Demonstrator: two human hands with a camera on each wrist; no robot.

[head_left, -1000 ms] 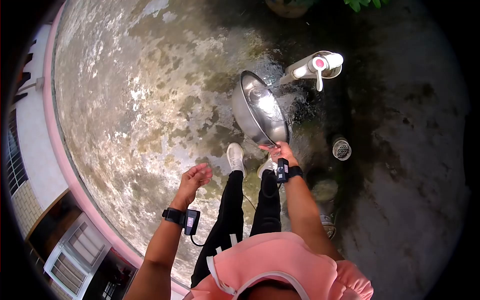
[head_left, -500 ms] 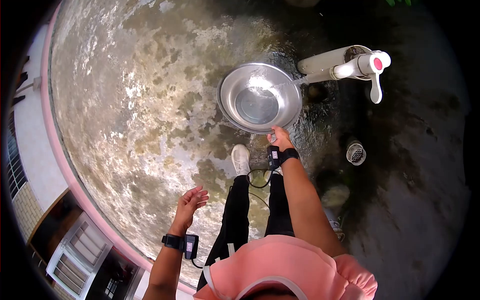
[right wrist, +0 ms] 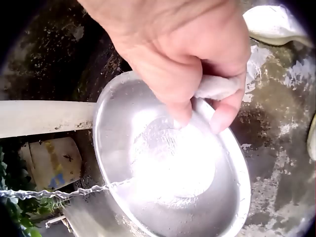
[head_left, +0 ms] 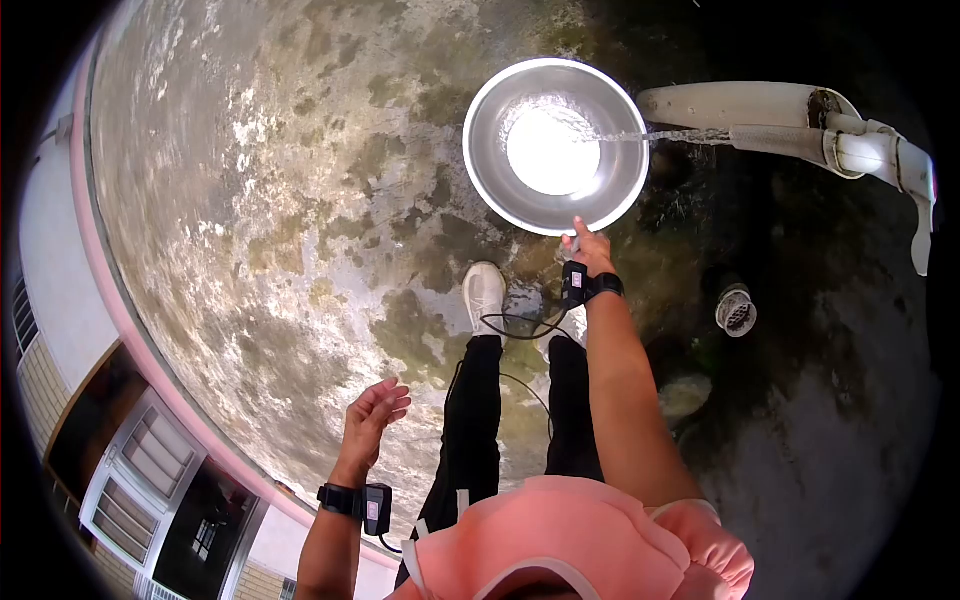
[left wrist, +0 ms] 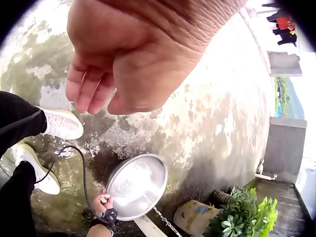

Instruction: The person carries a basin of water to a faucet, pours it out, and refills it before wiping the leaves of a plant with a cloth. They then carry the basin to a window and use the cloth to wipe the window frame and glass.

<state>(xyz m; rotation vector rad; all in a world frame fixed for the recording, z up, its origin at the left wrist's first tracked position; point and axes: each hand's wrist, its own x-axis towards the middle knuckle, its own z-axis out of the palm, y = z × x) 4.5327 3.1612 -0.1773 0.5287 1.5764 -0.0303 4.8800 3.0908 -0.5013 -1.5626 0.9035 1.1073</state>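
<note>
Under the running water a shiny metal basin (head_left: pixel 492 178) is held with its open side up, some water in its bottom. My right hand (head_left: pixel 590 250) grips the near rim, the thumb over the inside edge in the right wrist view. A small whitish wad (right wrist: pixel 217 88) is tucked between that hand's fingers. From the white tap (head_left: pixel 870 155) at the right, a clear stream (head_left: pixel 665 136) runs into the basin. Low on the left, my left hand (head_left: pixel 375 418) hangs in the air with loosely bent fingers and holds nothing.
A thick white pipe (head_left: pixel 730 103) stands beside the tap. White shoes (head_left: pixel 484 298) are on the stained concrete, with a black cable (left wrist: pixel 81 168) dangling close by. A round drain pipe (head_left: pixel 736 312) sticks up at the right. Leafy plants (left wrist: pixel 242 215) grow beside a pot (left wrist: pixel 195 217).
The basin has turned from steeply tilted to open side up and moved away from my feet, still in my right hand. The stream now lands inside it. My left hand stays low and empty.
</note>
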